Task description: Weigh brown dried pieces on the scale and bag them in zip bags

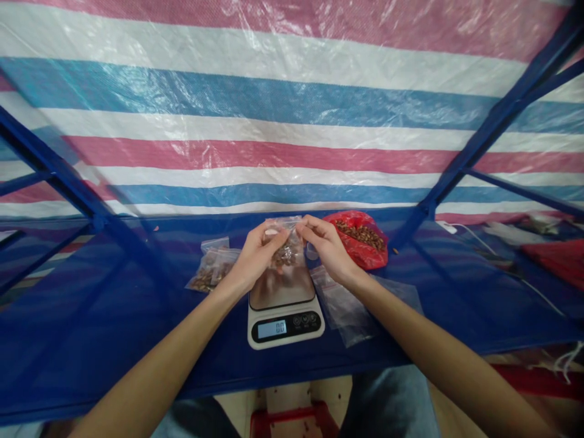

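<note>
1. The left hand (258,258) and right hand (329,246) held a clear bag (292,234) of brown seeds (285,257).
2. The fingers (303,226) pinched shut on its top.
3. The bag stood long side up, over a kitchen scale (283,310).

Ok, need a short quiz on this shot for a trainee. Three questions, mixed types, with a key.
1. What number does the display of the digital kitchen scale show?
2. True or false: the red plastic bag lies to the left of the digital kitchen scale.
3. What do the left hand and the right hand both grip?

Key:
1. 0.0
2. False: it lies to the right of the scale, from the wearer's view.
3. A clear plastic bag of small brown pieces, above the scale's pan.
</note>
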`<state>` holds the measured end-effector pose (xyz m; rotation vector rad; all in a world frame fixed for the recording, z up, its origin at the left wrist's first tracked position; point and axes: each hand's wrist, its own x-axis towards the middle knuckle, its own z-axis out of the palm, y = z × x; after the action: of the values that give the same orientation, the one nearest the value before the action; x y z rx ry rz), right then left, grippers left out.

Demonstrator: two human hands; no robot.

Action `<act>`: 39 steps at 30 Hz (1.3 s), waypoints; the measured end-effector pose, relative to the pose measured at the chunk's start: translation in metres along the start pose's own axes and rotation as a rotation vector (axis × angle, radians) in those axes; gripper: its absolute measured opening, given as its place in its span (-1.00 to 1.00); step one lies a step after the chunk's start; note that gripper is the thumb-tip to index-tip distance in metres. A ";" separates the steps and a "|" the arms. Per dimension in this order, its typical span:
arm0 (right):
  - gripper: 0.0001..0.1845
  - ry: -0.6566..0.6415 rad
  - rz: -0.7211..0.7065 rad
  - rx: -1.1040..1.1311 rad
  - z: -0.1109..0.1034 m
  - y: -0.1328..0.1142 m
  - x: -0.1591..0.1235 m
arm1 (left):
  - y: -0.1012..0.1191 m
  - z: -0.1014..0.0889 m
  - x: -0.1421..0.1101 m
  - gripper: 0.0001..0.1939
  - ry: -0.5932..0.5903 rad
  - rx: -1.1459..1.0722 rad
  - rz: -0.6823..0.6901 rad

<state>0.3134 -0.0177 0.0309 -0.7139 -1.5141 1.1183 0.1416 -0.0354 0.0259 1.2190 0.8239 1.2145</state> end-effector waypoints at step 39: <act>-0.68 0.060 0.047 0.117 0.006 0.009 -0.015 | -0.005 0.004 -0.005 -0.74 0.127 0.098 0.264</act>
<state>0.3109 -0.0295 0.0169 -0.7000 -1.3756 1.2004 0.1457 -0.0408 0.0214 1.3727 0.8419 1.4923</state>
